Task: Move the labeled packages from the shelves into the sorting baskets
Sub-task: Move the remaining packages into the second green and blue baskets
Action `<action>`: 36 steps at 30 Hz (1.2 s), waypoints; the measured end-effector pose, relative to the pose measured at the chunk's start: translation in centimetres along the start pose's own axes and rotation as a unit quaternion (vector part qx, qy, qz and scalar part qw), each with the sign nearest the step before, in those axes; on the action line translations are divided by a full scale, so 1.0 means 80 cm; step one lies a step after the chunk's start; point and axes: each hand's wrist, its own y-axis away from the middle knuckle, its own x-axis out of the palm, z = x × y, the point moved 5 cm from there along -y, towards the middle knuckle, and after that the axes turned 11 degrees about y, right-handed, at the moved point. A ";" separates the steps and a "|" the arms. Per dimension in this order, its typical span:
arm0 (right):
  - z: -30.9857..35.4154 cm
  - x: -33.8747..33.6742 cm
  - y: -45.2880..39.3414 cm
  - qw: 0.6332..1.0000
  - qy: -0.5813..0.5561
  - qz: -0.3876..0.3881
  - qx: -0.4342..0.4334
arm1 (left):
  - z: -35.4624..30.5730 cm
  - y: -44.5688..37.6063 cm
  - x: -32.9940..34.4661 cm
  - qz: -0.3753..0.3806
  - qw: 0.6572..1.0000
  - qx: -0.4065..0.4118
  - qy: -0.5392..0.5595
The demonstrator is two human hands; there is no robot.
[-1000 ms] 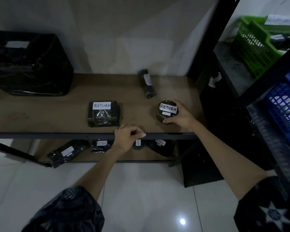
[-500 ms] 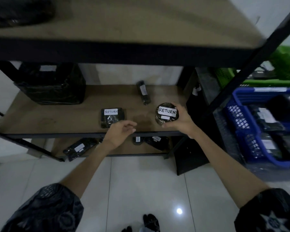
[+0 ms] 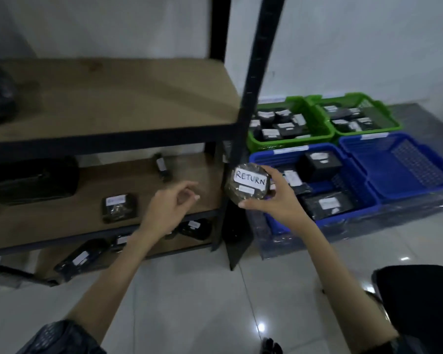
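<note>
My right hand (image 3: 279, 200) grips a round dark package (image 3: 247, 182) with a white "RETURN" label, held in the air just right of the shelf's front post (image 3: 251, 98) and at the left edge of a blue basket (image 3: 274, 155) holding several labeled packages. My left hand (image 3: 169, 208) hovers empty with loosely curled fingers in front of the middle shelf (image 3: 62, 221). On that shelf lie a square labeled package (image 3: 119, 208) and a slim one (image 3: 162, 166). More labeled packages (image 3: 82, 259) lie on the bottom shelf.
Right of the rack stand two green baskets (image 3: 292, 143) (image 3: 391, 125) with packages, and an empty blue basket (image 3: 397, 162) at the far right. A big black bag (image 3: 31, 178) sits at the middle shelf's left. The top shelf (image 3: 113, 98) is mostly bare. Glossy tile floor lies below.
My right hand lifted the round RETURN package off the middle shelf and carried it right, past the post toward the blue basket. My view swung right and the left hand drew back from the shelf edge.
</note>
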 end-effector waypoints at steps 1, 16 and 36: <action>-0.015 -0.027 0.009 1.000 -0.004 -0.018 0.006 | -0.015 -0.007 0.029 0.005 1.000 0.006 0.002; -0.219 -0.449 -0.030 0.995 0.045 -0.084 0.043 | -0.262 -0.210 0.415 0.064 0.996 0.058 -0.014; -0.358 -0.610 -0.367 0.991 0.098 0.030 0.085 | -0.206 -0.532 0.571 0.025 0.981 -0.105 -0.163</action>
